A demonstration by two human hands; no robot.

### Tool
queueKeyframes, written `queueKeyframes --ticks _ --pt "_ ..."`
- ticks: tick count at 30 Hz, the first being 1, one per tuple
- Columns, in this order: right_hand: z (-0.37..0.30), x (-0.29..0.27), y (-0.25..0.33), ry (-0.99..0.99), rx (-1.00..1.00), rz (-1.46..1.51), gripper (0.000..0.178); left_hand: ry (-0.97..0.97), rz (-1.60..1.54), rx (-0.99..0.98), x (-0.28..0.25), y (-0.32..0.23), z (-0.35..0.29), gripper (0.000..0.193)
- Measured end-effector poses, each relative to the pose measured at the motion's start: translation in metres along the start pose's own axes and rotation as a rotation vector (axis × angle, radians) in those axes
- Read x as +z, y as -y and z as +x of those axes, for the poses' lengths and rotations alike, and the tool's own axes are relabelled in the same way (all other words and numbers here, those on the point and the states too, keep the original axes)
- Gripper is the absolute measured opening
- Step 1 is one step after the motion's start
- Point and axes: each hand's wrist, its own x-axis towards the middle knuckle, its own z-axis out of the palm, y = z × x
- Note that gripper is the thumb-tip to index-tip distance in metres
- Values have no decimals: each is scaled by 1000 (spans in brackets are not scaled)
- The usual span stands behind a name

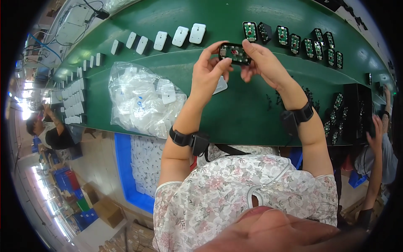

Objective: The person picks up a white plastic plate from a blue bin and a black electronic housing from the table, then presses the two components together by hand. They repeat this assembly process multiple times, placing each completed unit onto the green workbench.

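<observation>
Between my two hands, above the green table, I hold a black plastic housing with a green circuit board in it. My left hand grips its left end, thumb across the near edge. The right end is pinched by my right hand, its thumb on top. Below my left fingers a white cover lies on the table, partly hidden. To the left sits a clear plastic bag of white covers, with one cover lying on it. Small black parts are scattered near my right wrist.
White-topped housings stand in a row at the far left. Open housings with boards stand far right, near a black box. A blue bin of white parts is below the table edge. Other people work at both sides.
</observation>
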Motion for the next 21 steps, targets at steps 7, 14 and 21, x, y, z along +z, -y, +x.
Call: queueKeyframes --ticks 7,14,21 --pt "-43 18 -12 -420 -945 -781 22 33 -179 -8 6 12 -26 38" --pt "-72 13 -33 -255 -887 -1023 17 123 -132 -227 11 20 -57 37" --pt "-87 -9 -47 209 34 152 46 277 -71 -106 14 18 -61 38"
